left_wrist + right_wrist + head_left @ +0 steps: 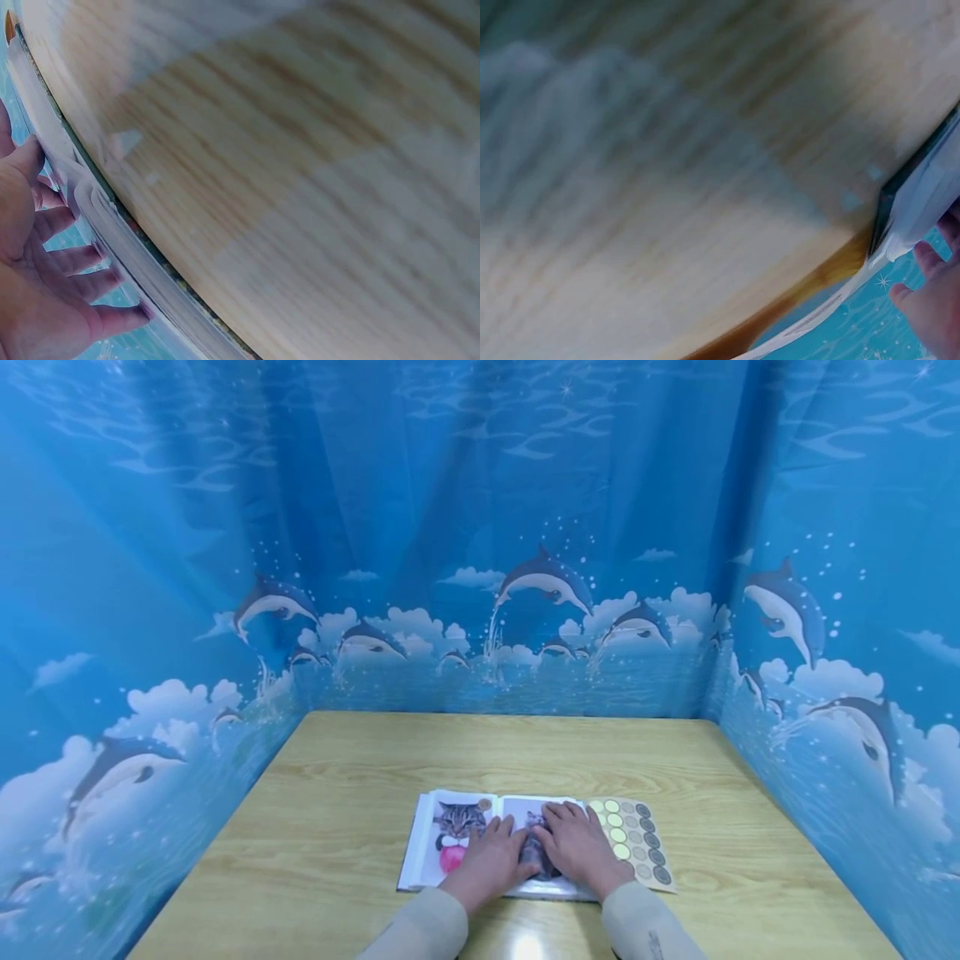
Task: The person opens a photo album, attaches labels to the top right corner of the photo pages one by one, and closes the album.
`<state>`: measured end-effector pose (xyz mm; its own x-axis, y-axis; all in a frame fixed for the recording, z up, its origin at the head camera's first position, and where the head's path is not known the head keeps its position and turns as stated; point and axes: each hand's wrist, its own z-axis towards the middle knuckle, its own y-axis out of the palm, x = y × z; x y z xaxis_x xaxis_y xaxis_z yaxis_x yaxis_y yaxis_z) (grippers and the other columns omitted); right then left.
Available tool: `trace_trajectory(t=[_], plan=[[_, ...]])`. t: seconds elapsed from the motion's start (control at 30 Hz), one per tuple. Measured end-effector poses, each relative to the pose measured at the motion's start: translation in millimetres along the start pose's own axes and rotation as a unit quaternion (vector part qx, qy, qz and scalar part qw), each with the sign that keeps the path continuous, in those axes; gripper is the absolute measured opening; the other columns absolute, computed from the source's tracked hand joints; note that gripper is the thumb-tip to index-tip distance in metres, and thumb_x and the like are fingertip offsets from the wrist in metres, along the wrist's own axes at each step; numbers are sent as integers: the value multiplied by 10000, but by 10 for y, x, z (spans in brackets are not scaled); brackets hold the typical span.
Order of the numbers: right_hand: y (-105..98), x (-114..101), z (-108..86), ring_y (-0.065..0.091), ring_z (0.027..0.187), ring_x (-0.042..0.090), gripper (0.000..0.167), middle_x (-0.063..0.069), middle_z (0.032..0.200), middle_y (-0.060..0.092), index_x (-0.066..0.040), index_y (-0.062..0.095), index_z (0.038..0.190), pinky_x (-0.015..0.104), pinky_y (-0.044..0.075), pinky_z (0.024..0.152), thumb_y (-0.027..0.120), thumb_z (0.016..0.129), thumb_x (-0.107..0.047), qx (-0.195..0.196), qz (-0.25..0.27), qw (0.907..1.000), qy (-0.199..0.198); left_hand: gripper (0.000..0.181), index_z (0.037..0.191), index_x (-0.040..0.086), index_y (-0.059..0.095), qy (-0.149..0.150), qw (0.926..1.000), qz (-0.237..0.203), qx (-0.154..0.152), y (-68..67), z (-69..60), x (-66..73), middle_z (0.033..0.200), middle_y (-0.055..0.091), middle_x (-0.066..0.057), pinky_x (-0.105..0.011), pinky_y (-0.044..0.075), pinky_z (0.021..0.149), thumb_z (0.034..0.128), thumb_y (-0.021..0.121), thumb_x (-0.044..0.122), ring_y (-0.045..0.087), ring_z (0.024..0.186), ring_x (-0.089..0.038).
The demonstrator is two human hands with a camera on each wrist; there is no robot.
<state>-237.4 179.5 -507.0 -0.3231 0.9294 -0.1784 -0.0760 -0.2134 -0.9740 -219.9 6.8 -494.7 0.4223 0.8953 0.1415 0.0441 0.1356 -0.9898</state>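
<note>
An open photo album (429, 852) lies on the wooden table, with a cat picture on each page. My left hand (491, 858) rests near the middle of the album, its fingers spread across the pages. On the right page, my right hand (581, 845) lies with its fingers extended over part of a kitten picture. In the left wrist view, the fingertips of the left hand (45, 285) touch the page side of the album (124, 236). At that view's opposite, the right wrist view shows the right hand (934, 300) beside the album's edge (922, 191). Neither hand grips anything.
A sheet of round stickers (636, 839) in yellow, beige and dark grey sticks out at the album's right. The wooden table (337, 818) extends around it. Blue curtains (450, 510) printed with dolphins hang at the back and both sides.
</note>
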Motion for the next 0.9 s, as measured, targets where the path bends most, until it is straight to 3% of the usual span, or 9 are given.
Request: trace_trajectory(t=[0.9], plan=[[7, 2, 26, 422, 1344, 406, 488, 126, 1421, 535, -39, 569, 1367, 611, 280, 1119, 486, 1028, -380, 69, -61, 10000, -30, 670, 1421, 160, 546, -26, 9999, 34, -91, -5, 10, 7, 1487, 458, -144, -639, 338, 1075, 905, 607, 582, 426, 1352, -384]])
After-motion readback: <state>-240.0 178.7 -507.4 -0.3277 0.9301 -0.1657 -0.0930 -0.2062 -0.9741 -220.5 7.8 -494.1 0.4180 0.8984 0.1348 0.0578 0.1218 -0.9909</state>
